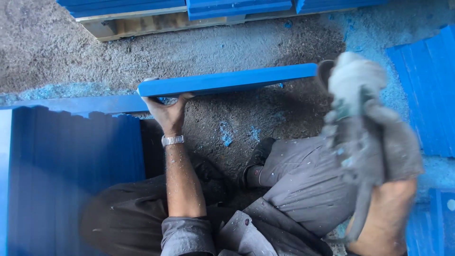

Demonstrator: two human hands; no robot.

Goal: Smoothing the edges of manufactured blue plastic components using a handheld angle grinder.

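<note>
Gripping: left hand (167,110) closed on near end of blue plank (227,80), fingers curled up over lower edge, silver wristwatch (172,140) on wrist just below plank.
Plank position: held on edge, level, raised over gritty ground (95,52); far end reaching toward grey rag.
Right hand (386,211): closed around lower part of grey rag (365,118); rag bunched upward, top just right of plank's far end, blurred; touching plank or not, cannot tell.
Below plank: grey trouser knees and dark shoe (258,159), flecked with blue dust.
Left of plank: stack of blue boards (71,175) standing on edge, close beside left forearm.
Right of plank: more blue boards (426,95) laid flat, beyond rag.
Above plank: wooden pallet (142,23) carrying blue boards, well apart across ground.
Ground under plank: dark sawdust with patches of blue powder.
</note>
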